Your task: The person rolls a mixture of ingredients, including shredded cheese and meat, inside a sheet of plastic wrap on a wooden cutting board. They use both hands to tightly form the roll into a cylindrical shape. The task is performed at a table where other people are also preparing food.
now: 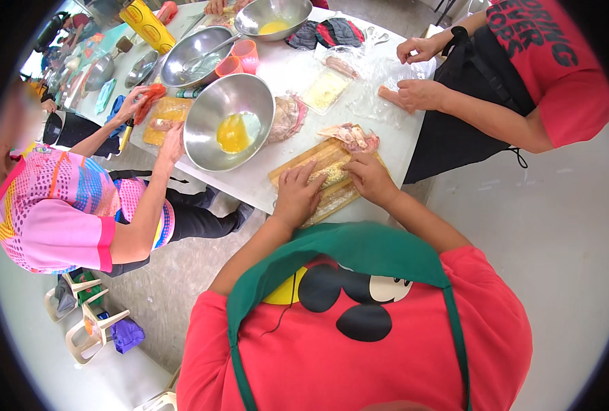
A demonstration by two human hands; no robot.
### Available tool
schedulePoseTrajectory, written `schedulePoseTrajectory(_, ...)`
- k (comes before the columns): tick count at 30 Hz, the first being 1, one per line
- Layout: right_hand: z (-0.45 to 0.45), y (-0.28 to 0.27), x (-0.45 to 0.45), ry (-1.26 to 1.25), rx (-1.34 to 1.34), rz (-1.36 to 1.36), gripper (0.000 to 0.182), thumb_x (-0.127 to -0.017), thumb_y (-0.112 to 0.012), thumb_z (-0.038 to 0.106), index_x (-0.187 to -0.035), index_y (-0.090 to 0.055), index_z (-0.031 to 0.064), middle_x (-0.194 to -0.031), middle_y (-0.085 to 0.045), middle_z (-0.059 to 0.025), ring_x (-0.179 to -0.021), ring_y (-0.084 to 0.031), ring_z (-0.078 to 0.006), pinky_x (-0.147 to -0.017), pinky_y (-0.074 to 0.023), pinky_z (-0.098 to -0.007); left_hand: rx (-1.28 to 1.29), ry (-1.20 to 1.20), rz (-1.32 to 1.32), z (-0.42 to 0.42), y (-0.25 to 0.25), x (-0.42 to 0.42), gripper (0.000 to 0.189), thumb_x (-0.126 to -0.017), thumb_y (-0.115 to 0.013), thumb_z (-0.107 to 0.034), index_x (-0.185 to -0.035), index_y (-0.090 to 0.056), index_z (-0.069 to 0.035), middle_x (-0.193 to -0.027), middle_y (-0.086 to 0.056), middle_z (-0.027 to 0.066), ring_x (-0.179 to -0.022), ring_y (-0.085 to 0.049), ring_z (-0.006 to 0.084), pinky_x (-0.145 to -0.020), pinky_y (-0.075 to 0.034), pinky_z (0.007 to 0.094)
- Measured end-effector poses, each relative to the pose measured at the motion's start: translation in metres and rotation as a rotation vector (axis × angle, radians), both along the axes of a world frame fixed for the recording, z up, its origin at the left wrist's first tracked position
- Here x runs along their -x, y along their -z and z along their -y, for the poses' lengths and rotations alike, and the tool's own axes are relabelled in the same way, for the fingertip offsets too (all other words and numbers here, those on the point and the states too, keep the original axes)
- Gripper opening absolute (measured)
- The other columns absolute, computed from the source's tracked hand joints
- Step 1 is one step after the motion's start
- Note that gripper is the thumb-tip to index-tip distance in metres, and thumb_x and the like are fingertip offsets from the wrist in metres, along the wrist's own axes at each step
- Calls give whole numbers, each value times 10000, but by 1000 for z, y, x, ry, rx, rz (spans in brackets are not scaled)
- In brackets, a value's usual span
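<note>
A wooden cutting board [346, 194] lies at the table's near edge. Across it lies a roll coated in pale yellowish crumbs or shreds [333, 173], partly hidden by my fingers. On the roll's left end rests my left hand [298, 194], fingers spread a little. My right hand [370, 177] touches the other end with bent fingers; whether it grips the roll is hard to tell. Raw chicken pieces [354, 138] sit at the board's far corner, just beyond my right hand. What looks like more raw chicken [287, 119] lies left of the board.
A steel bowl with egg [260, 131] stands left of the board, near other bowls and orange cups [245, 55]. Beyond the board is a tray of shredded cheese [325, 92]. One person works at left; another, at right, handles a roll [396, 98] over plastic film.
</note>
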State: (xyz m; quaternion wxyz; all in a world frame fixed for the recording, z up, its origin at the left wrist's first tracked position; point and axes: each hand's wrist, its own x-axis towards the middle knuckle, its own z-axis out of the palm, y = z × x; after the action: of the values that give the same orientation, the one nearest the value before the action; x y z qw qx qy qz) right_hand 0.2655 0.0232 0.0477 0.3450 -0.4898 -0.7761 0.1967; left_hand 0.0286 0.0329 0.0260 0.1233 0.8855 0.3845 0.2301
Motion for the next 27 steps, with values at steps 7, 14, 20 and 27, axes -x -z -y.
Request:
schedulePoseTrajectory(7, -35, -10, -8, 58, -10, 40, 137, -788, -627, 10, -901, -700, 39, -890, -648, -154, -874, -609, -342, -781, -481, -422, -17, 26, 129, 1, -2, 2, 365, -752, -728, -125, -1112, -676, -159, -1398, -502, 118, -1227, -494, 319, -1043, -346, 507)
schedulePoseTrajectory(14, -145, 7, -12, 116, 89, 170, 179, -819, -590, 64, -936, -724, 77, -932, -679, -147, -909, -641, -330, -830, -501, -423, -14, -36, 305, 0, -11, 7, 290, -710, -727, -64, -992, -696, -121, -1267, -570, 128, -1164, -520, 331, -1009, -358, 478)
schedulePoseTrajectory(20, -222, 20, 16, -19, 0, 533, 211, -816, -569, 42, -908, -738, 127, -971, -679, -74, -1025, -602, -280, -865, -496, -398, 29, -140, 335, 5, -21, 23, 286, -706, -717, -48, -986, -703, -109, -1246, -577, 136, -1147, -524, 341, -1013, -351, 479)
schedulePoseTrajectory(27, -244, 25, 32, -129, -52, 942, 158, -824, -593, 106, -856, -734, 171, -997, -667, -23, -1064, -575, -234, -873, -477, -409, 73, -185, 341, 14, -20, 38, 277, -710, -709, -41, -979, -699, -106, -1192, -604, 120, -1121, -538, 328, -1017, -340, 476)
